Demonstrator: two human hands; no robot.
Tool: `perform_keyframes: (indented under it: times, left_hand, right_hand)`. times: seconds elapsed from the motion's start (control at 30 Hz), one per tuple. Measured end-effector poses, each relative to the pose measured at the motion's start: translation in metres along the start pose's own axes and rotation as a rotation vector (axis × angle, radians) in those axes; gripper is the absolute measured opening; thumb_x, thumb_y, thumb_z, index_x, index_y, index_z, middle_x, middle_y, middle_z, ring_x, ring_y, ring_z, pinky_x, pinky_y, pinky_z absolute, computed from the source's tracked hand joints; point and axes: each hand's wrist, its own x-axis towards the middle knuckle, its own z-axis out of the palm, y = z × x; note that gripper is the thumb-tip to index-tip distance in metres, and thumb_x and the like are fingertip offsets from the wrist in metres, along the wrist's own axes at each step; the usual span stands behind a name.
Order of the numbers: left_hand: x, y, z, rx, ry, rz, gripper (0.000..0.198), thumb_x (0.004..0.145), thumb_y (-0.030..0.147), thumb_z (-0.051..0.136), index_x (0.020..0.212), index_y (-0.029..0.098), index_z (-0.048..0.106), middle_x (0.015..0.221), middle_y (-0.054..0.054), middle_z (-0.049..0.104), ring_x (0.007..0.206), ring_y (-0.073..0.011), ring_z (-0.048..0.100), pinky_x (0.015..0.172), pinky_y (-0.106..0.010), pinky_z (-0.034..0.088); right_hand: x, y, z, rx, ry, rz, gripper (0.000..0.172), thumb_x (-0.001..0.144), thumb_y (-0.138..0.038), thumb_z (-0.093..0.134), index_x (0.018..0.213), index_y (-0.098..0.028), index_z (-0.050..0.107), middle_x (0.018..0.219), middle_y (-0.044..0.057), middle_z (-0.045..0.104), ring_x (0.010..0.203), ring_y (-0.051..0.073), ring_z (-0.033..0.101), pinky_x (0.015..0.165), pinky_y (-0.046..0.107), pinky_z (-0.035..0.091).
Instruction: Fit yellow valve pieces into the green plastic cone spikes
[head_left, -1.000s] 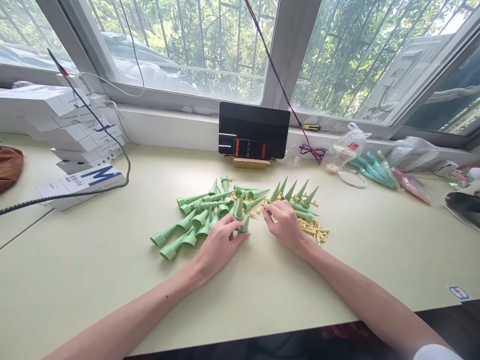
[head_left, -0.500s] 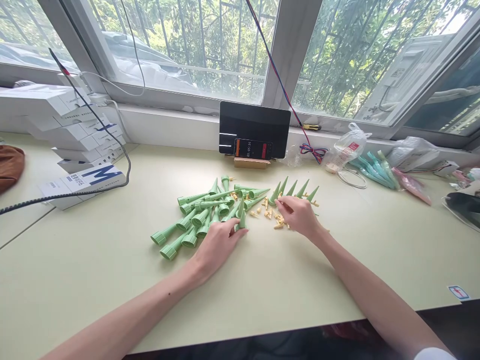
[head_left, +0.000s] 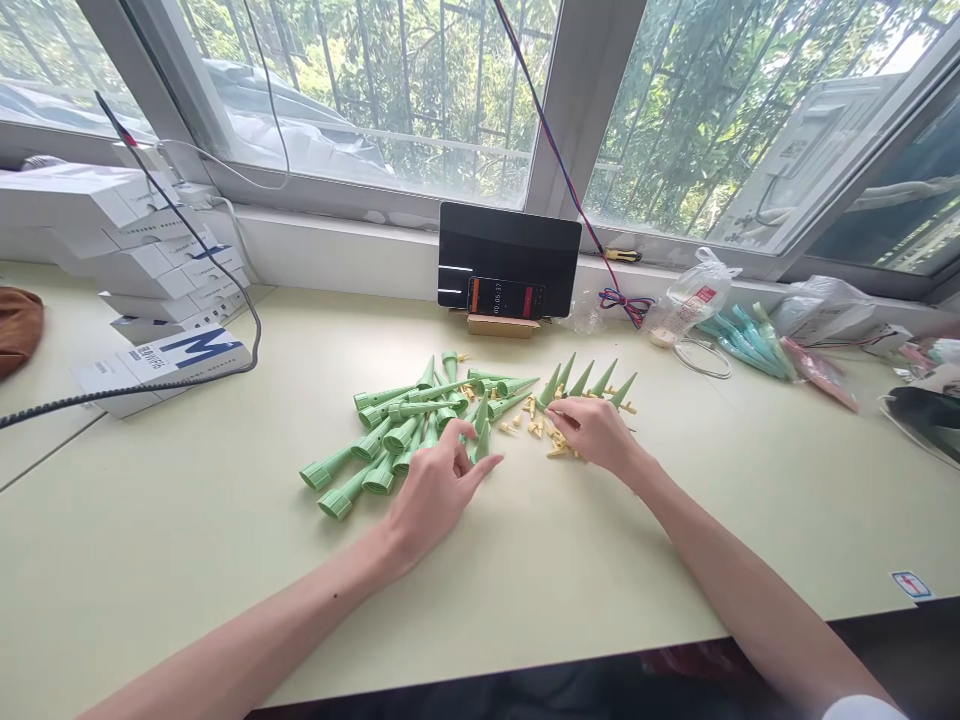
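My left hand (head_left: pixel 439 480) is open, thumb and forefinger apart, beside an upright green plastic spike (head_left: pixel 482 438). Left of it lies a heap of green hollow spikes (head_left: pixel 373 443) with wide threaded collars, partly hidden by the hand. My right hand (head_left: pixel 600 432) is closed, its fingertips pinched together low by a standing green spike (head_left: pixel 550 385) at the left end of a short row. Whatever the pinch holds is too small to make out. Small yellow plastic pieces (head_left: pixel 556 447) lie scattered under and around the right fingers.
Behind the spikes a phone (head_left: pixel 506 298) showing a timer leans on a dark tablet (head_left: pixel 510 240). White boxes (head_left: pixel 165 265) are stacked at left, with a black cable (head_left: pixel 251 340) across them. Bagged items (head_left: pixel 750 340) lie at the back right, near a white cable loop (head_left: pixel 703 358).
My left fingers have opened away from the upright spike they were around. My right fingertips have shifted slightly left and down, still pinched.
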Motion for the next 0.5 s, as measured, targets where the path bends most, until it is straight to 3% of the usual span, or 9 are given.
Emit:
perform_keyframes:
  times: [0.07, 0.13, 0.33, 0.5]
  left_hand:
    - [-0.003, 0.002, 0.000, -0.032, 0.063, 0.045, 0.019, 0.091, 0.038, 0.060, 0.093, 0.022, 0.049, 0.052, 0.011, 0.044, 0.042, -0.0079, 0.037, 0.048, -0.019, 0.034]
    - [-0.005, 0.004, 0.001, -0.028, 0.044, 0.148, 0.018, 0.093, 0.034, 0.056, 0.082, 0.021, 0.050, 0.051, 0.010, 0.041, 0.042, -0.0071, 0.035, 0.047, -0.019, 0.032]
    - [-0.011, 0.008, 0.002, 0.172, -0.341, 0.456, 0.033, 0.095, 0.024, 0.048, 0.063, 0.018, 0.051, 0.053, 0.004, 0.046, 0.047, -0.0091, 0.038, 0.050, -0.025, 0.028]
    - [-0.010, 0.007, 0.002, 0.214, -0.382, 0.488, 0.036, 0.096, 0.021, 0.046, 0.060, 0.019, 0.048, 0.053, 0.004, 0.044, 0.046, -0.0104, 0.037, 0.050, -0.027, 0.026]
  right_hand:
    - [0.000, -0.001, 0.001, -0.015, -0.023, -0.001, 0.032, 0.097, -0.025, 0.045, 0.074, -0.018, 0.066, 0.064, 0.002, 0.060, 0.057, 0.013, 0.050, 0.058, 0.024, 0.031]
    - [-0.001, -0.002, 0.002, -0.033, -0.053, -0.002, 0.030, 0.097, -0.023, 0.046, 0.076, -0.018, 0.067, 0.064, 0.002, 0.059, 0.057, 0.012, 0.049, 0.058, 0.024, 0.031]
    - [0.000, -0.008, 0.001, -0.055, -0.133, 0.027, 0.024, 0.094, -0.020, 0.049, 0.082, -0.020, 0.070, 0.070, 0.001, 0.062, 0.060, 0.012, 0.051, 0.057, 0.023, 0.029]
    - [0.001, -0.013, -0.003, -0.129, -0.189, 0.026, 0.028, 0.094, -0.021, 0.048, 0.072, -0.020, 0.066, 0.063, -0.001, 0.056, 0.056, 0.012, 0.047, 0.055, 0.024, 0.026]
